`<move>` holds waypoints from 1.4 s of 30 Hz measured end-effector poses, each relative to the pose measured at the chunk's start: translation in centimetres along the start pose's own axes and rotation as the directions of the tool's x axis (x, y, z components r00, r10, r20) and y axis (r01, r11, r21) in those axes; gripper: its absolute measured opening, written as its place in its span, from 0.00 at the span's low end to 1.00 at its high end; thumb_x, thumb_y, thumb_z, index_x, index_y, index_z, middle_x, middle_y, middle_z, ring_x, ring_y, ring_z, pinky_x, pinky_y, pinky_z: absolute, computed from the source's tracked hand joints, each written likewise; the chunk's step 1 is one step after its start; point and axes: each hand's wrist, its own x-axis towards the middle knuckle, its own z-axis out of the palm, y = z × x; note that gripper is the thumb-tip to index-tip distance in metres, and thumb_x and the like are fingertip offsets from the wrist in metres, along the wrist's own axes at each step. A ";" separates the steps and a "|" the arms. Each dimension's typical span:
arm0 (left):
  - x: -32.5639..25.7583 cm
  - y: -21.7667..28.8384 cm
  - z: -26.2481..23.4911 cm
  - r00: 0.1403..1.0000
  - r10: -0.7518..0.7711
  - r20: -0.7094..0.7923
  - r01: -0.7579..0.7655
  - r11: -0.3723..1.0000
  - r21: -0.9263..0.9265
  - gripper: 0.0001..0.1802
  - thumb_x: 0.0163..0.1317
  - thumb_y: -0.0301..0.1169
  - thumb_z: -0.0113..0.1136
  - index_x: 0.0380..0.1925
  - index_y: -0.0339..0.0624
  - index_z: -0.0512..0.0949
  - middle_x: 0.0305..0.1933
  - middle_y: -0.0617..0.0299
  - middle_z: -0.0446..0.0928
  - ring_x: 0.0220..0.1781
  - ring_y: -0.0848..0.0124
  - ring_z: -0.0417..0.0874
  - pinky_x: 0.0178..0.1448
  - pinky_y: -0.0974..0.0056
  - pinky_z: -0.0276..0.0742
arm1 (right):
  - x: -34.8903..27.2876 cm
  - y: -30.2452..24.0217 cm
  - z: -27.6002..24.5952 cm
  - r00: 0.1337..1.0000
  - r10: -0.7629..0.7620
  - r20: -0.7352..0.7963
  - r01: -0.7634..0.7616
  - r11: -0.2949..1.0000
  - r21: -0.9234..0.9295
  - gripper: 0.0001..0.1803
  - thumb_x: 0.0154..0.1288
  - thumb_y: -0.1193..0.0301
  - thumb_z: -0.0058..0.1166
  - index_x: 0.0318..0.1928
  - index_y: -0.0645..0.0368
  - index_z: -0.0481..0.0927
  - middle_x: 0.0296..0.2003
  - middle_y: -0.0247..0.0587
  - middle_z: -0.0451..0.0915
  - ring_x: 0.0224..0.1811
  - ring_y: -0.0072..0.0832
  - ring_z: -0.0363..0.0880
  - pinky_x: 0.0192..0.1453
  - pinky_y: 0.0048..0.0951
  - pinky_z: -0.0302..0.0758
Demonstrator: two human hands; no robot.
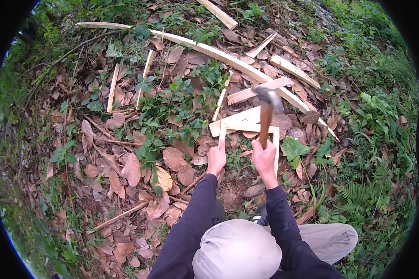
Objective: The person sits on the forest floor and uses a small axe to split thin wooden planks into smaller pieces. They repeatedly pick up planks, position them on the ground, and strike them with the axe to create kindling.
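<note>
My right hand is closed round the wooden handle of a hammer. The hammer's head is raised and slightly blurred above a small frame of pale wood strips. My left hand grips the frame's left strip close to its upper corner. A crosspiece joins that strip to the right strip, which runs down beside my right wrist. Just beyond the crosspiece lies a wider pale board. Whether a nail stands at the joint is too small to tell.
A long pale plank crosses the leafy ground ahead. Around it lie a short board, a thick offcut and a narrow strip. Two thin strips, including the left one, lie farther left. Ferns grow at right.
</note>
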 end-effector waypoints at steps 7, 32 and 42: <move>0.2 0.0 0.6 1.000 -0.008 0.011 0.008 1.000 0.015 0.37 0.76 0.55 0.46 0.30 0.25 0.82 0.29 0.32 0.80 0.40 0.37 0.84 0.46 0.44 0.76 | -2.6 3.0 1.0 1.000 0.003 -0.007 -0.002 0.970 0.242 0.07 0.67 0.76 0.47 0.30 0.62 0.71 0.16 0.37 0.72 0.14 0.21 0.69 0.19 0.28 0.66; 0.2 -0.9 -0.6 0.999 -0.029 -0.015 0.028 0.999 -0.042 0.38 0.75 0.56 0.47 0.27 0.25 0.80 0.26 0.35 0.79 0.37 0.39 0.84 0.44 0.45 0.75 | -1.5 -4.3 0.9 0.985 -0.124 -0.118 0.169 0.820 0.547 0.15 0.73 0.77 0.35 0.25 0.54 0.60 0.11 0.26 0.57 0.09 0.16 0.55 0.12 0.24 0.54; 0.4 -0.8 -0.4 0.999 -0.038 -0.023 0.039 0.999 0.021 0.38 0.75 0.56 0.46 0.30 0.25 0.82 0.29 0.32 0.80 0.40 0.38 0.85 0.47 0.45 0.76 | -2.8 3.2 0.5 0.991 0.131 -0.006 -0.130 0.972 -0.194 0.12 0.65 0.71 0.55 0.28 0.68 0.79 0.16 0.37 0.73 0.19 0.19 0.71 0.26 0.31 0.67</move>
